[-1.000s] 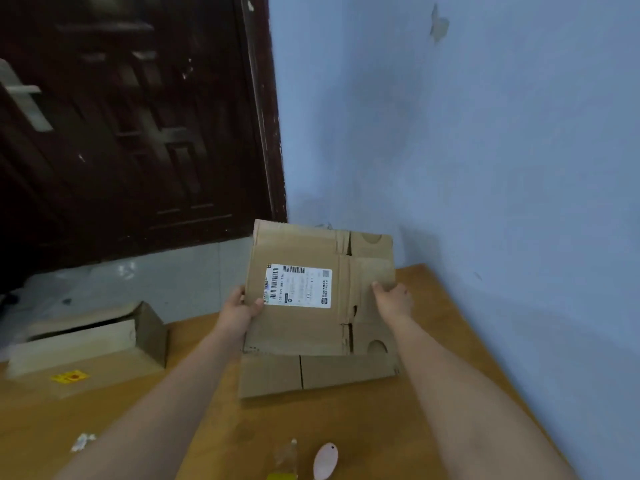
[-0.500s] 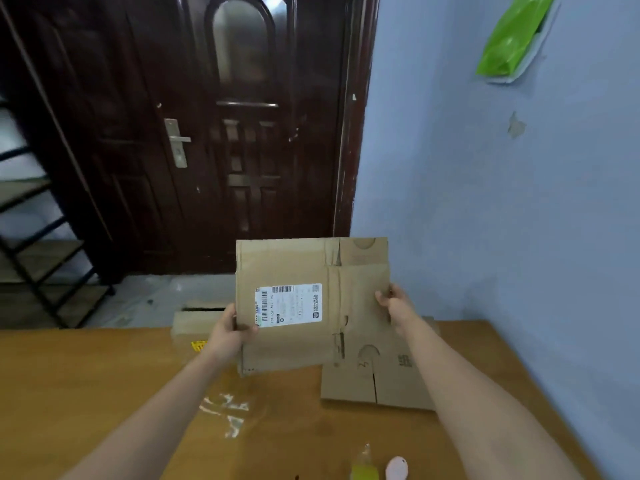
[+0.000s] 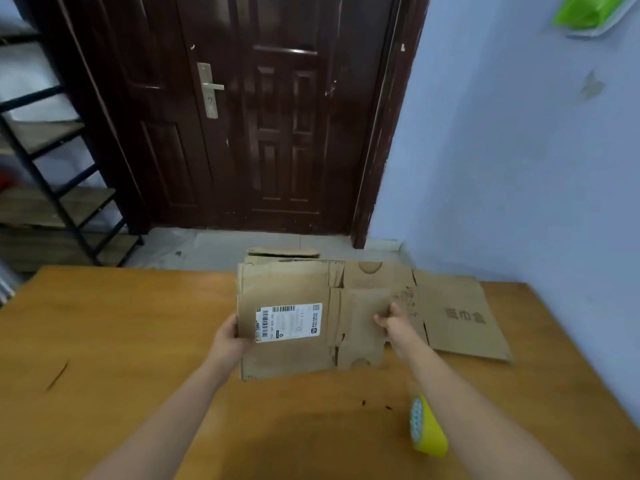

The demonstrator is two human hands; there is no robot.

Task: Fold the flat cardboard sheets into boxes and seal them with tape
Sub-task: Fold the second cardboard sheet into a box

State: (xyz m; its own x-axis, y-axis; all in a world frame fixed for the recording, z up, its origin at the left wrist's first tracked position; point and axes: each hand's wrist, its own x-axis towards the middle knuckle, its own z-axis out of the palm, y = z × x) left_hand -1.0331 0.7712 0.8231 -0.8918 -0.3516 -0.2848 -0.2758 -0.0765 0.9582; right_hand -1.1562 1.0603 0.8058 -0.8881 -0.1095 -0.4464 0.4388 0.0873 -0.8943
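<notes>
I hold a flat brown cardboard sheet [image 3: 291, 355] with a white shipping label above the wooden table [image 3: 121, 341]. My left hand [image 3: 227, 339] grips its left edge, thumb on the front. My right hand [image 3: 396, 322] pinches the right flap panel. A second flat cardboard sheet [image 3: 460, 317] with printed characters lies on the table behind and to the right. A yellow tape roll [image 3: 427, 429] stands on edge near the front, partly behind my right forearm.
A folded cardboard piece [image 3: 282, 253] shows just past the table's far edge. A dark wooden door [image 3: 263, 116] stands beyond, a blue wall [image 3: 519, 168] runs close along the right, and a metal shelf rack [image 3: 52, 202] is at the left.
The view has swung left and down, so more of the table and the tape roll show. The held sheet sits lower, nearer the table. Both hands keep their grip.
</notes>
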